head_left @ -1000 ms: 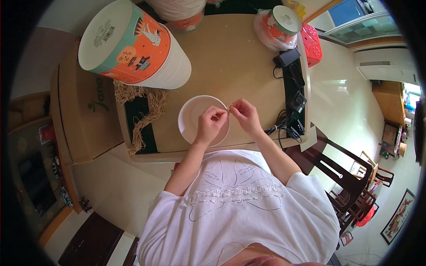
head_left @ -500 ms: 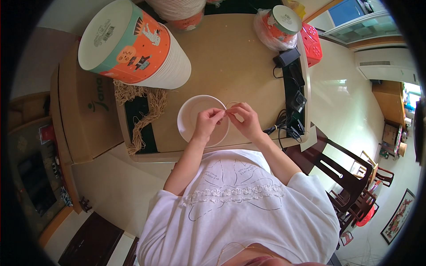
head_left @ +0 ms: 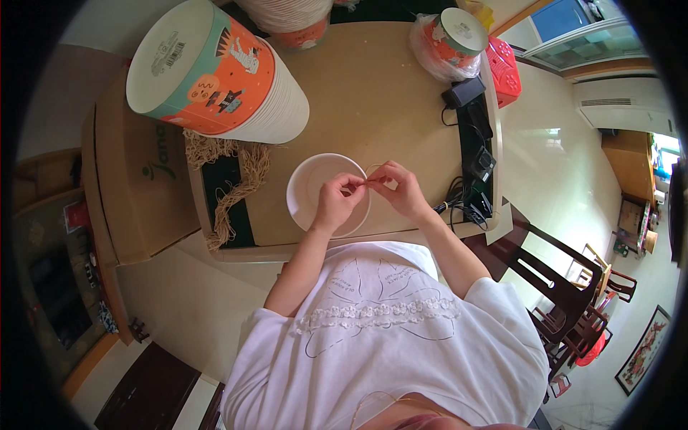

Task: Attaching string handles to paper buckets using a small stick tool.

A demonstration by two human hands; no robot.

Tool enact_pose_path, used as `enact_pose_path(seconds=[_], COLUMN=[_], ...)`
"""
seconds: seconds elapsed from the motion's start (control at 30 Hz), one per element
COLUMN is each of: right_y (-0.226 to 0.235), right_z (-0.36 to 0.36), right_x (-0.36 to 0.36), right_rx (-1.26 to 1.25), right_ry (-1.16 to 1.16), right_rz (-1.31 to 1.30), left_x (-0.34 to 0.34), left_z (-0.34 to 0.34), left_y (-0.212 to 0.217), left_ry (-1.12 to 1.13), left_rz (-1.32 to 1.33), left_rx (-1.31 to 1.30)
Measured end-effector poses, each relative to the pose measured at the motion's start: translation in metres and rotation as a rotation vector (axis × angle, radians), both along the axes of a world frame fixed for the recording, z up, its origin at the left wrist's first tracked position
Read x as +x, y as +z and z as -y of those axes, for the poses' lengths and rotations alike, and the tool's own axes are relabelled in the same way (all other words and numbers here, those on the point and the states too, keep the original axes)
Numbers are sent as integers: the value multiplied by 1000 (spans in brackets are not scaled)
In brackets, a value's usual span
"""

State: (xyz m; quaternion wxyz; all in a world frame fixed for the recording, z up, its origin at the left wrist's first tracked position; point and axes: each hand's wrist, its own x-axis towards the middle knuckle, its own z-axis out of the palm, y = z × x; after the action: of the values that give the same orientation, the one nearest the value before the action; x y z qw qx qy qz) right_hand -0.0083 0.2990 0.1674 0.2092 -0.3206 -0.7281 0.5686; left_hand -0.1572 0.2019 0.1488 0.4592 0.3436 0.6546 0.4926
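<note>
A white round paper tub [head_left: 304,188] stands at the table's near edge, its open mouth facing up. Over its right side my left hand [head_left: 338,204] and my right hand [head_left: 401,193] meet, both closed, with thumbs and forefingertips pinched together. A thin tan string [head_left: 373,167] loops up from between the fingertips beside the rim; most of it is hidden by the fingers. More tan strings [head_left: 247,175] lie in a loose bundle to the left of the tub, hanging toward the table's edge.
A tall stack of printed orange and green paper tubs [head_left: 229,79] lies at the far left, near a cardboard box [head_left: 143,172]. Another stack [head_left: 287,14] and a plastic-wrapped tub [head_left: 451,43] are at the back. Black adapters and cables [head_left: 473,161] line the right edge, near a red plastic stool [head_left: 504,72].
Both hands have shifted very slightly, still pinched together over the tub's right side. The tub and everything else stay in place.
</note>
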Motion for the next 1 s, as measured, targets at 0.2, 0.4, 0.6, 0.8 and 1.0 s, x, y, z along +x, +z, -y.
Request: enact_pose_path(seconds=[0.2,0.4,0.6,0.8,1.0], right_y=[5,7,3,-2,7], right_z=[-1,0,7,11,7], right_x=[-3,-3,-9,-10,-10], right_rx=[65,24,108,186,308], right_ry=[40,46,-19,-47,29], right_rz=[-2,53,31,-18,-56], left_x=[-2,-5,-1,-10,-14], left_z=[3,2,3,2,2], left_y=[-1,-2,-1,1,7], left_ry=[8,8,-31,-20,-23], left_rz=[79,190,98,230,249], left_rx=[-52,-80,-44,-177,-206])
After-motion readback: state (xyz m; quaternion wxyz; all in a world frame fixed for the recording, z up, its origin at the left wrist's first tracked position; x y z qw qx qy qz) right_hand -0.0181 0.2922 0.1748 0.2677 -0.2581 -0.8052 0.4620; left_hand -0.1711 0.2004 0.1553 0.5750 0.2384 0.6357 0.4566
